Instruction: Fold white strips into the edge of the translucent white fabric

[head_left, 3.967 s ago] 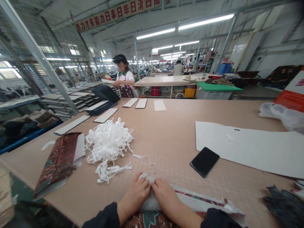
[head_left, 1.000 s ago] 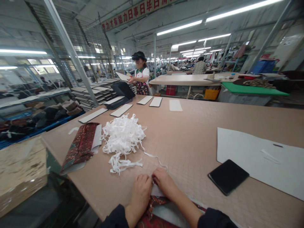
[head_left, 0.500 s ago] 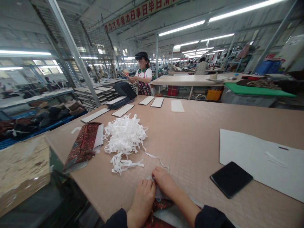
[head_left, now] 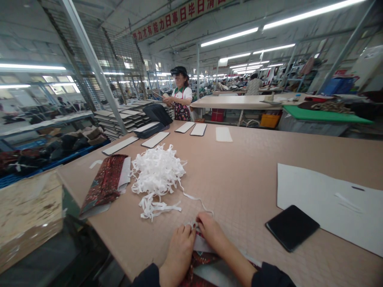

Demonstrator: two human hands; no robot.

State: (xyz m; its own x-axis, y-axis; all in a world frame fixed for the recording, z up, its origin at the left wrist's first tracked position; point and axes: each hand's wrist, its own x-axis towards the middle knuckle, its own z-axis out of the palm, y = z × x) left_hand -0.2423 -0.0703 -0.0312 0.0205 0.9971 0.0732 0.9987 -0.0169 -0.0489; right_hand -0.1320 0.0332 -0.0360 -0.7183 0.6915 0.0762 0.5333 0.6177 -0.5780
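Observation:
Close to the table's front edge, my left hand [head_left: 179, 247] grips the edge of a dark red patterned fabric piece [head_left: 203, 259] with a pale backing. My right hand [head_left: 211, 231] is closed right beside it, fingertips pinched at the same edge, where a white strip [head_left: 197, 199] runs in from a tangled pile of white strips [head_left: 158, 169]. Whether the right fingers hold the strip, the fabric edge or both is hidden. Most of the fabric lies under my wrists, partly cut off by the frame's bottom.
Another red patterned piece [head_left: 106, 179] lies at the table's left edge. On the right are a black square panel [head_left: 292, 228] and a large white sheet [head_left: 329, 207]. White boards [head_left: 155, 139] lie along the far edge, where a co-worker [head_left: 181, 95] stands holding something.
My right hand has shifted slightly to the right, opening a small gap between the hands where more of the patterned edge shows. My left hand has barely moved.

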